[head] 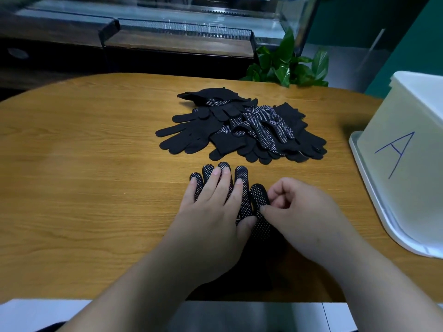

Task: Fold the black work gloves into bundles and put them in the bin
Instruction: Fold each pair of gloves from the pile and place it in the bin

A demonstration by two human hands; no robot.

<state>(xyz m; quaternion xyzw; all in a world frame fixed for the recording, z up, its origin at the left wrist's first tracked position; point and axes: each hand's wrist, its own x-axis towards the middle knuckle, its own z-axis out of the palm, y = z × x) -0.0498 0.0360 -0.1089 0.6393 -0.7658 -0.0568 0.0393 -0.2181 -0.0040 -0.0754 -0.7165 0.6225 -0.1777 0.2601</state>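
Near: left hand (215, 207) flat, fingers straight, pressing glove (241, 174) dotted side up onto desk (96, 164). Right hand (294, 209) curled, thumb and forefinger pinching edge of glove's thumb. I judge glove light, limp knit. Grip dots should add friction, so folded layers unlikely to slide. I would take hold at fingertips or cuff and roll while other hand pins. Middle: pile of gloves (239, 125), loose and tangled, well apart from hands. Right: white bin (402, 130) marked A, inside hidden. Far: plant (287, 65).
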